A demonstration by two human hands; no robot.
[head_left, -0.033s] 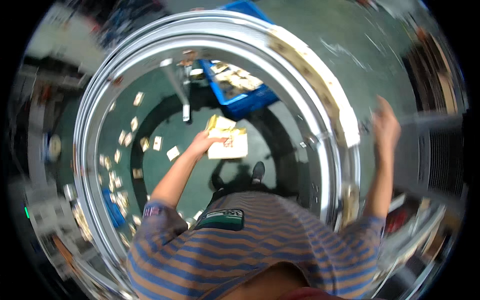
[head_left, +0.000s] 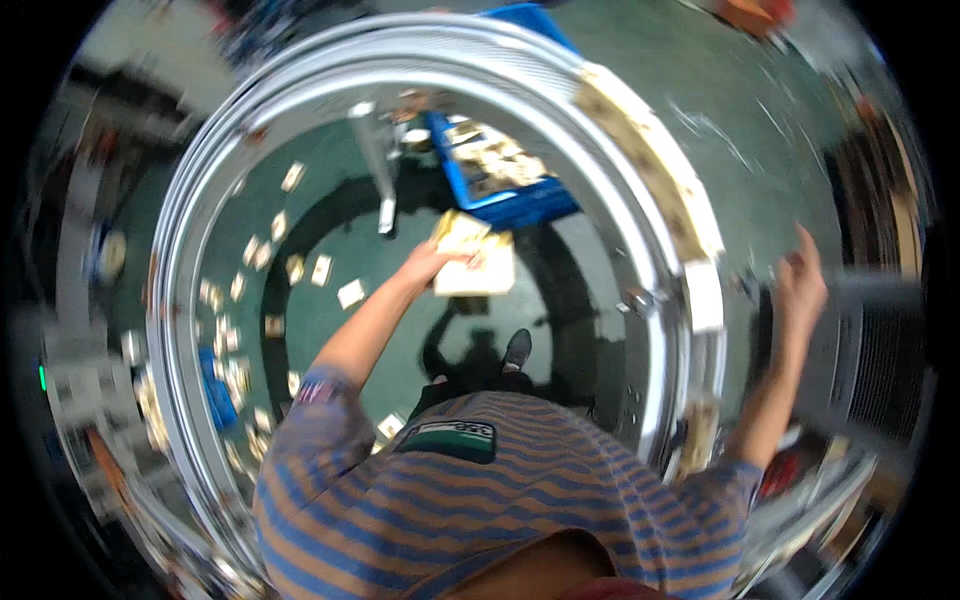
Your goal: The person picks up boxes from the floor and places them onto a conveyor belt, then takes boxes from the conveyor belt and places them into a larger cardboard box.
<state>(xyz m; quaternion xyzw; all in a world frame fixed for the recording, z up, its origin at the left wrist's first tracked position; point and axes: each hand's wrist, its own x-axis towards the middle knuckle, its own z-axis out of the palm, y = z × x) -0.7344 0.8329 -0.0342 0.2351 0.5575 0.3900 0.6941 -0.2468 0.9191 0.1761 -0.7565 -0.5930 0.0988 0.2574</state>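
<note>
My left hand (head_left: 424,265) is closed on a bundle of cream and yellow packets (head_left: 475,270), held over the floor in front of me. Motion blur hides whether they are separate packets or partly one larger pack. My right hand (head_left: 800,290) reaches out past the right side of a ring-shaped metal conveyor (head_left: 655,360). Its index finger points away from the others, and nothing shows in it. Nearest to it on the conveyor lies a single pale box (head_left: 703,295), just apart from a curved row of cream boxes (head_left: 645,145).
The conveyor circles me. Inside its far side stands a blue crate (head_left: 520,208) of cream packets, near a metal post (head_left: 385,212). Loose packets (head_left: 350,293) are strewn on the floor to the left, around another blue crate (head_left: 215,385). A grey slatted unit (head_left: 885,350) stands at right.
The view has shifted slightly. My right hand has moved outward and nearer to me. The end box now sits apart from the row. My left hand keeps its grip on the packets.
</note>
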